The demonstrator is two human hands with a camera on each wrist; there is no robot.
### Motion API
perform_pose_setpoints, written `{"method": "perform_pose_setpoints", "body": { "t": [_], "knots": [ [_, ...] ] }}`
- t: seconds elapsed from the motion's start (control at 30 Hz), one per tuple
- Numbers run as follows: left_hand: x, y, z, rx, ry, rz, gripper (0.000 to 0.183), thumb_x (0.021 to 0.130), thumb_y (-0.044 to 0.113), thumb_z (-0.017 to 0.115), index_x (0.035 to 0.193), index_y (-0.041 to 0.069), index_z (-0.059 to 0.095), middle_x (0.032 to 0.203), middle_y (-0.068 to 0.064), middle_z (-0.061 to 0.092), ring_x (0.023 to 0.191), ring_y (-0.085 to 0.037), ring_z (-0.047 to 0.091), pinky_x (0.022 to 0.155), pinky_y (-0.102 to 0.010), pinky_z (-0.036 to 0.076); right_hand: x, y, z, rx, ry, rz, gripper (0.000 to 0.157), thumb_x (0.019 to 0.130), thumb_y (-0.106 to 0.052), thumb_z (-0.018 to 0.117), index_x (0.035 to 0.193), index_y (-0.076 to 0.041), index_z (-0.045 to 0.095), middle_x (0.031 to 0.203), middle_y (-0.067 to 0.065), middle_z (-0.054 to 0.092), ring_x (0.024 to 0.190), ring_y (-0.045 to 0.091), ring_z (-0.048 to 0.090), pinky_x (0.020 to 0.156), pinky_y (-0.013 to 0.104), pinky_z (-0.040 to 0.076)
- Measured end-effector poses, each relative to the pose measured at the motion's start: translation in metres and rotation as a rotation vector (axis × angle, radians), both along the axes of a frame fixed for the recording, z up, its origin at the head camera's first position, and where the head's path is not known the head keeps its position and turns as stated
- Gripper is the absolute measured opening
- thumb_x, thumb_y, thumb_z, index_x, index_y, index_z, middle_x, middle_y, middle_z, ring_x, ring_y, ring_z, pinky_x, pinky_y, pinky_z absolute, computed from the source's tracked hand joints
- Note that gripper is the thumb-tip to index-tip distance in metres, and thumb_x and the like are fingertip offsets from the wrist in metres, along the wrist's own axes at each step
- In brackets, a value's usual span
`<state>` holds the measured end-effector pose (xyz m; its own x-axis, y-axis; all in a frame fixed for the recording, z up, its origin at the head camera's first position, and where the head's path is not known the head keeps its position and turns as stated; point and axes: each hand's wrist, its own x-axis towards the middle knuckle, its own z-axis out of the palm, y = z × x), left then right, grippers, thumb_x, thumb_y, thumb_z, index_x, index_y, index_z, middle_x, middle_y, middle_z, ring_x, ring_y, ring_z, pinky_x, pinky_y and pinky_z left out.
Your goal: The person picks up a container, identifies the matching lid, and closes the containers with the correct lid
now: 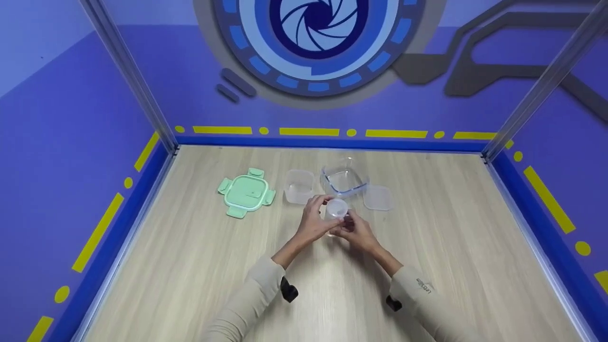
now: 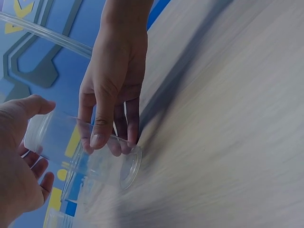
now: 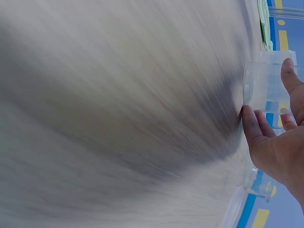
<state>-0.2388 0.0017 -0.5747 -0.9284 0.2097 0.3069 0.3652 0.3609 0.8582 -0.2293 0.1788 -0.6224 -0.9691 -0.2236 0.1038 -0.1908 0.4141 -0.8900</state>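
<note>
Clear jar (image 3: 259, 88), roughly upright, between both hands, around bench (image 1: 451, 266) middle, toward far edge; cannot tell whether base touches bench. Left grip (image 1: 315, 222) grasping jar near top, thumb and fingers around whitish cap (image 1: 337, 208). Right grip (image 1: 357, 232) grasping jar lower down, thumb and fingers on sides. Nearer far edge: frosted tub (image 1: 299, 195), glass bowl (image 1: 344, 194) beside it. Square lid (image 1: 378, 198) just right of bowl. Green lid (image 1: 244, 192) toward far left corner.

Clear cylindrical jar (image 3: 265, 88), whitish round lid (image 1: 337, 208) on top, upright, held between both hands (image 1: 313, 222)
</note>
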Motion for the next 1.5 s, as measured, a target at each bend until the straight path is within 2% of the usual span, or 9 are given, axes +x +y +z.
{"method": "perform_pose_setpoints", "body": {
  "t": [0.1,0.3,0.47,0.57,0.7,0.8,1.0,1.2,1.5],
  "knots": [
    [-0.002,-0.003,-0.001,-0.015,0.018,-0.030,0.058,0.078,0.016,0.084,0.130,0.003,0.063,0.121,-0.012,0.066,0.114,-0.024,0.055,0.087,-0.033,0.046,0.000,-0.001,0.000,-0.004,0.001,-0.001,0.050,0.085,-0.015,0.083,0.125,0.000,0.057,0.112,0.023,0.071,0.105,0.038,0.072,0.093,0.051,0.058],
    [-0.005,-0.008,0.003,-0.015,-0.070,-0.097,0.060,0.080,0.015,0.082,0.136,0.005,0.061,0.125,-0.012,0.064,0.117,-0.024,0.053,0.093,-0.039,0.047,0.001,0.000,0.000,-0.002,-0.015,0.007,0.051,0.087,-0.015,0.082,0.128,0.001,0.056,0.112,0.022,0.070,0.106,0.037,0.071,0.094,0.050,0.058],
    [-0.005,-0.012,0.005,0.006,-0.110,-0.138,0.074,0.080,0.020,0.087,0.144,0.005,0.052,0.136,-0.014,0.058,0.125,-0.029,0.050,0.099,-0.047,0.047,0.001,-0.002,0.000,-0.001,-0.035,-0.017,0.053,0.086,-0.014,0.082,0.130,-0.002,0.056,0.117,0.021,0.071,0.110,0.035,0.071,0.097,0.048,0.057],
    [-0.004,-0.016,0.007,0.029,-0.094,-0.110,0.079,0.077,0.023,0.090,0.143,0.005,0.051,0.138,-0.016,0.057,0.126,-0.031,0.050,0.100,-0.051,0.047,0.000,-0.004,0.000,-0.014,-0.031,-0.014,0.053,0.086,-0.014,0.082,0.130,-0.001,0.057,0.116,0.022,0.071,0.108,0.036,0.071,0.095,0.049,0.058],
    [0.000,-0.023,0.009,0.052,-0.054,-0.015,0.070,0.075,0.021,0.091,0.132,0.002,0.056,0.127,-0.018,0.060,0.119,-0.034,0.054,0.095,-0.053,0.048,-0.001,-0.010,-0.001,-0.016,-0.013,0.027,0.053,0.087,-0.018,0.082,0.131,-0.001,0.057,0.114,0.022,0.071,0.105,0.036,0.072,0.093,0.050,0.058],
    [0.003,-0.024,0.011,0.048,-0.045,0.024,0.065,0.074,0.020,0.091,0.126,0.000,0.058,0.123,-0.019,0.062,0.117,-0.035,0.056,0.096,-0.052,0.048,-0.003,-0.013,0.000,-0.007,-0.002,0.029,0.051,0.087,-0.019,0.082,0.128,-0.002,0.058,0.112,0.021,0.072,0.104,0.035,0.072,0.093,0.050,0.058],
    [0.004,-0.006,0.006,0.034,-0.073,0.003,0.065,0.074,0.021,0.091,0.127,0.001,0.059,0.123,-0.016,0.061,0.118,-0.031,0.055,0.102,-0.047,0.044,0.005,-0.002,0.004,-0.012,0.004,-0.025,0.050,0.086,-0.012,0.082,0.127,0.000,0.057,0.112,0.022,0.072,0.102,0.036,0.072,0.092,0.052,0.058],
    [0.003,0.006,0.005,0.016,-0.063,0.033,0.067,0.070,0.024,0.093,0.125,0.001,0.061,0.121,-0.013,0.062,0.117,-0.028,0.056,0.102,-0.042,0.043,0.004,0.005,0.001,-0.013,-0.015,-0.019,0.054,0.086,-0.015,0.083,0.131,-0.001,0.056,0.114,0.022,0.071,0.104,0.035,0.072,0.093,0.048,0.059],
    [0.001,0.006,0.004,-0.032,-0.041,0.082,0.065,0.070,0.024,0.093,0.122,0.002,0.062,0.119,-0.011,0.063,0.116,-0.025,0.057,0.100,-0.041,0.045,0.001,0.001,0.000,-0.008,-0.003,-0.002,0.052,0.087,-0.013,0.082,0.129,0.003,0.056,0.115,0.024,0.070,0.104,0.037,0.071,0.092,0.045,0.059]
  ]
}}
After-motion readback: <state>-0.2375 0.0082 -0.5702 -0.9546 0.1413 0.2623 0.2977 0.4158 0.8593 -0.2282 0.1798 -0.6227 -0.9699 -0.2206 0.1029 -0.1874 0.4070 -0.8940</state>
